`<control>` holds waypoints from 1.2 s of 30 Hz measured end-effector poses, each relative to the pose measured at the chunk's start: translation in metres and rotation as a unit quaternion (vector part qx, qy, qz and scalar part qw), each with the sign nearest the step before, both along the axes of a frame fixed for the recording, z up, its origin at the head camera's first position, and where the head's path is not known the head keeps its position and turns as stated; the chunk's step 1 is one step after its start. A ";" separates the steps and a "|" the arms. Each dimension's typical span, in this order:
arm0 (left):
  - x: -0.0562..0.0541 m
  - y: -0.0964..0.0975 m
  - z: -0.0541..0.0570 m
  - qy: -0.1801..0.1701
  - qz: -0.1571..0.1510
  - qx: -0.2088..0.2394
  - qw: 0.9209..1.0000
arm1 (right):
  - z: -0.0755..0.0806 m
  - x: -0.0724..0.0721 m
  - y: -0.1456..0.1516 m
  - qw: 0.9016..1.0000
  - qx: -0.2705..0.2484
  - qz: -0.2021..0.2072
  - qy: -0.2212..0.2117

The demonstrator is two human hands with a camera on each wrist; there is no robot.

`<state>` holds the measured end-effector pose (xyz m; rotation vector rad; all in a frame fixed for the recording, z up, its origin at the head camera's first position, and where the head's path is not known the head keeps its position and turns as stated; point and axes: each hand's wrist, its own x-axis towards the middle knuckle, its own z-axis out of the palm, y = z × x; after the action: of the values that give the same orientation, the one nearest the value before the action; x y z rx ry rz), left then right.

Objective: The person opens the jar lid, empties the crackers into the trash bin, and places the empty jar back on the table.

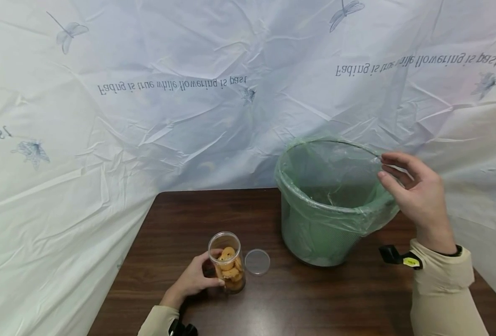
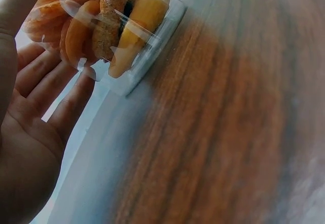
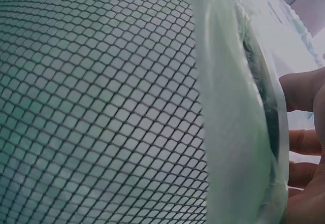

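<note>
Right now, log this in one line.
left hand: holds clear plastic cookie jar | right hand: at top of green-lined mesh bin | clear round lid: on brown wood-grain table

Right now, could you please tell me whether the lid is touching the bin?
Apart: the head view shows a strip of table between the lid and the bin.

Cookies [image 1: 230, 271] in jar [image 1: 221, 242] (lid [image 1: 257, 262] right)
</note>
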<state>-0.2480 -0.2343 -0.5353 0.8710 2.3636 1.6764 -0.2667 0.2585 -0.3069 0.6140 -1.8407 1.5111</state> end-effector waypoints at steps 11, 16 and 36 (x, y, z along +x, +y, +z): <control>0.000 0.001 0.000 -0.002 -0.003 0.006 1.000 | -0.001 0.002 0.002 0.989 0.089 -0.110 -0.049; -0.001 0.001 0.000 0.000 -0.002 0.002 1.000 | -0.002 0.001 0.005 0.988 0.089 -0.108 -0.061; 0.000 0.000 -0.002 -0.010 0.000 -0.003 1.000 | -0.007 0.001 0.022 0.983 0.064 -0.148 -0.082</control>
<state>-0.2476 -0.2344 -0.5373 0.8484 2.3552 1.6698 -0.2660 0.2802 -0.3143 0.2613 -2.0621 1.2863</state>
